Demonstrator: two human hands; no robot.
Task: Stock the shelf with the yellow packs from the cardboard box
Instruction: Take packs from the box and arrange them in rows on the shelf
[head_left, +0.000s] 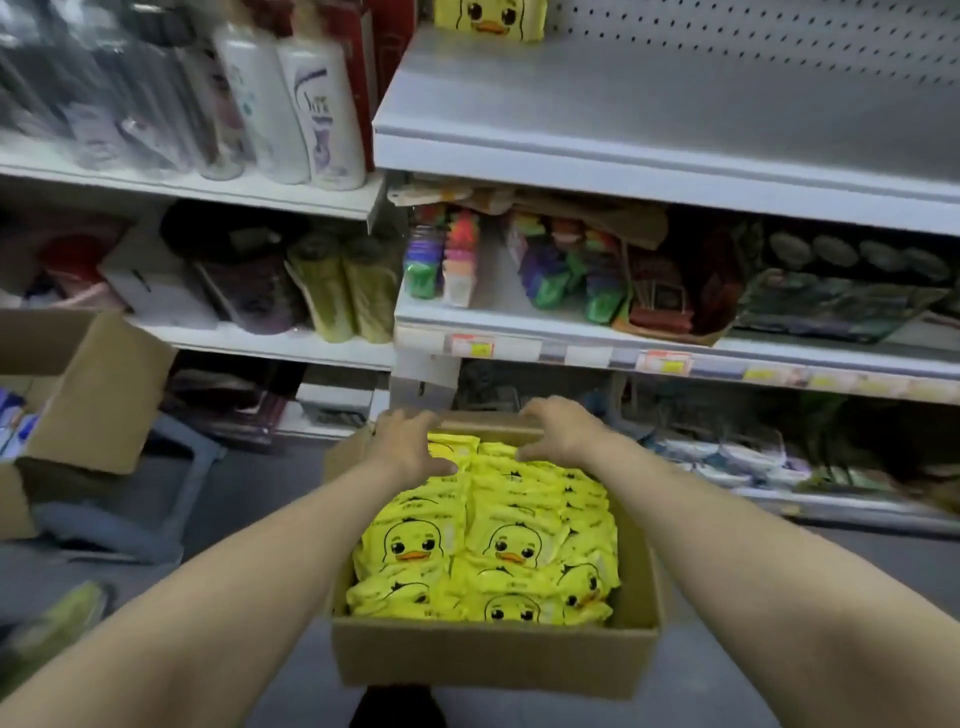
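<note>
A brown cardboard box (488, 660) stands on the floor in front of me, filled with yellow packs (498, 551) printed with duck faces. My left hand (410, 441) and my right hand (558, 428) reach over the far end of the box, fingers spread and bent, just above the rearmost packs. Whether the fingers touch a pack is unclear. High on the right, a grey metal shelf (649, 109) carries one yellow duck pack (488, 18) at its back left; the rest of that shelf is bare.
White bottles (306, 109) fill the upper left shelf. The middle shelf (675, 358) holds colourful packets and price tags. A second open cardboard box (88, 389) sits at the left on a grey stool. Grey floor surrounds the box.
</note>
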